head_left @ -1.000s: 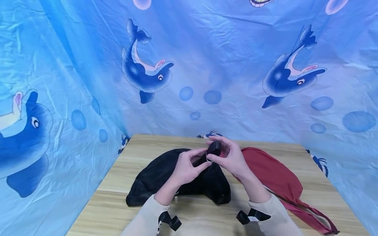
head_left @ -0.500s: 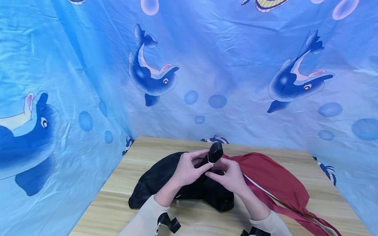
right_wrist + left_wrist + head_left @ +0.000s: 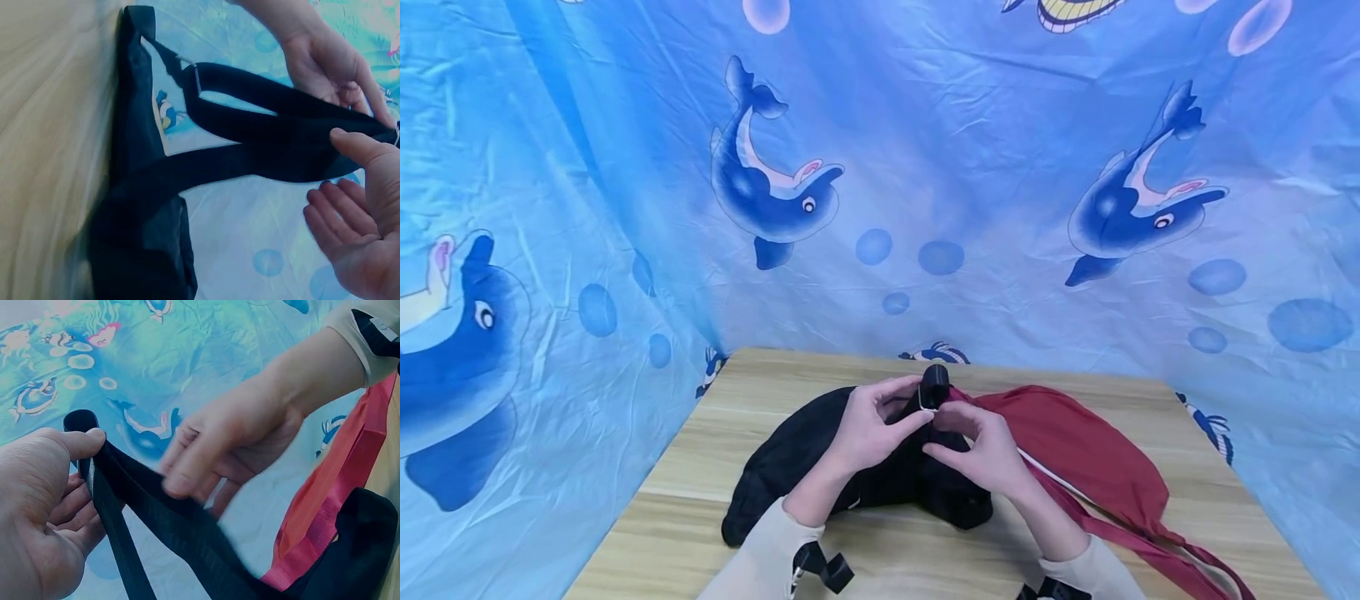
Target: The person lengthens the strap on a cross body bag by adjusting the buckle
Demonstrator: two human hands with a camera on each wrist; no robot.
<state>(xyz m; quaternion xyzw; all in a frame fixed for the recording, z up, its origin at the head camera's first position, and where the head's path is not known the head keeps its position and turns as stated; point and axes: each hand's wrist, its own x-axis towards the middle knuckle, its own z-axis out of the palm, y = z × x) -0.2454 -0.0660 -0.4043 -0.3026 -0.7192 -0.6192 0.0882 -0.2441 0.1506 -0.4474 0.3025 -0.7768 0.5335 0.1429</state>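
Wears pale sleeves [image 3: 767, 546], with a black wrist device [image 3: 837, 572] fixed near each cuff.

With the left hand [image 3: 865, 425], pinches a black strap [image 3: 287, 140] close by a metal ring [image 3: 928, 409], thumb pressed on top and other fingers bent behind. With the right hand [image 3: 988, 446], reaches the same strap, thumb against it and other fingers loosely bent, spread apart on the far side. Cannot tell, through the blur, whether gripping there or merely touching.

Holds the strap up in a long doubled run, leading in the right wrist view to a second metal ring [image 3: 197, 80]. Seems midway through the strap work: already lifted and looped, not yet released or laid flat. Cannot tell whether set to a final length.

Below the hands and off to the left, find the black bag [image 3: 790, 467], joined to the strap and lying on the tabletop [image 3: 670, 500]. Looks softly rounded rather than flat, yet cannot see inside or tell full from empty.

Farther right, find a red bag [image 3: 1082, 442] on the same tabletop, near the black one, seemingly untouched, with a red strap [image 3: 1112, 532] trailing toward the near right corner. Shows a pale line along the near edge; cannot tell zip from trim, nor make out any contents.

Ends at the back in a creased blue cloth [image 3: 1000, 333], printed with dolphins and bubbles.
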